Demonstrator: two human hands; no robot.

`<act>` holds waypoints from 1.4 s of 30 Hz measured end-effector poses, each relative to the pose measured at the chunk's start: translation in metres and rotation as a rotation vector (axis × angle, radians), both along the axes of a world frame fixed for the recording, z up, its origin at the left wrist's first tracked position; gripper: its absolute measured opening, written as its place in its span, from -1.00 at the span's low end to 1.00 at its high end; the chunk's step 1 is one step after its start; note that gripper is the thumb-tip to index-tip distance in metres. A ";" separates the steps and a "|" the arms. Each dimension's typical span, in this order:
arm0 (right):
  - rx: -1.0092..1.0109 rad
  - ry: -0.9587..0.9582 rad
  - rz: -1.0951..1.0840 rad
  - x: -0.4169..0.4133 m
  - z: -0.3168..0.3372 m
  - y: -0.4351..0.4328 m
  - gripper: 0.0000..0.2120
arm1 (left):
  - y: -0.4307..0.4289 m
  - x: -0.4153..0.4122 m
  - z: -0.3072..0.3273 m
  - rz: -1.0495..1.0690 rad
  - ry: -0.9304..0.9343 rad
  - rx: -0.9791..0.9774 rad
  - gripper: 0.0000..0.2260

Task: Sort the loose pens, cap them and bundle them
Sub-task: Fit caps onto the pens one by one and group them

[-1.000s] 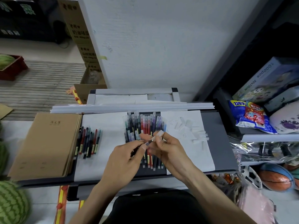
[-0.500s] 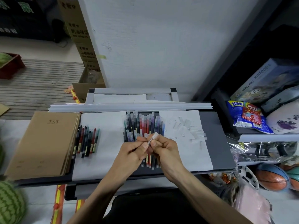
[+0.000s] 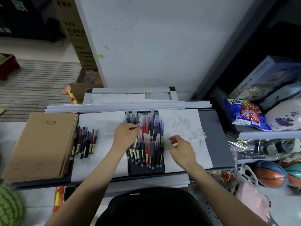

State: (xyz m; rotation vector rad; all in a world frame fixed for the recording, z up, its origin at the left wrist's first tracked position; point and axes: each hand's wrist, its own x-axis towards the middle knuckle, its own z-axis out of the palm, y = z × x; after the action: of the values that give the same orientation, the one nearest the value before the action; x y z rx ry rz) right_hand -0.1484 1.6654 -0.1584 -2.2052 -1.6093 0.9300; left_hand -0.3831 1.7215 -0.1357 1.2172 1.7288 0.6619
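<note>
The left hand point(image 3: 126, 134) has its fingers curled, the tips pressed together on a pen point(image 3: 139, 123) at the left edge of the main pile of pens point(image 3: 147, 144). Motion blur smears the pen, so the pinch is likely rather than certain. Its pale translucent cap sticks out past the fingertips toward the wall, and its long axis runs nearly away from the person, tilted a little to the right at the far end.

The right hand point(image 3: 180, 147) is empty, its fingers loosely bent, over the right white sheet point(image 3: 202, 154), just beside the pile.

The pile lies on a dark grey board point(image 3: 215, 136) between two sheets. Its pens lie side by side, slightly fanned, with their caps at the far end. The left hand hides the pile's upper-left pens.

Loose caps point(image 3: 187, 128) are scattered on the right sheet beyond the right hand. On the left white sheet point(image 3: 101, 124) a smaller row of pens point(image 3: 85, 142) lies parallel to the pile, just beside a stack of brown notebooks point(image 3: 40, 144).

To the right, a snack bag point(image 3: 244, 115) sits on a shelf, with a basketball point(image 3: 268, 176) lower down.
</note>
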 end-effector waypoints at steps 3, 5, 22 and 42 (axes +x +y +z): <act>0.027 -0.304 0.087 0.031 -0.005 0.003 -0.67 | 0.016 0.002 -0.012 0.011 0.019 -0.027 -0.93; 0.024 -0.409 0.094 0.047 -0.009 0.003 -0.63 | 0.023 0.008 -0.020 -0.009 0.027 -0.038 -0.85; 0.010 -0.510 0.143 0.087 -0.027 0.021 -0.55 | 0.064 0.044 -0.033 -0.216 0.168 -0.078 -0.65; 0.325 -0.214 0.386 0.020 -0.014 0.020 -0.82 | -0.013 -0.071 -0.035 -0.118 0.488 0.022 -0.79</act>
State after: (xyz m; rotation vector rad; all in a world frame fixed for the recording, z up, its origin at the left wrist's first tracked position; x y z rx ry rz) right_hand -0.1288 1.6853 -0.1723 -1.8571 -2.1614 0.4764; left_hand -0.4542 1.7089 -0.1704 1.5766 2.0227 0.3271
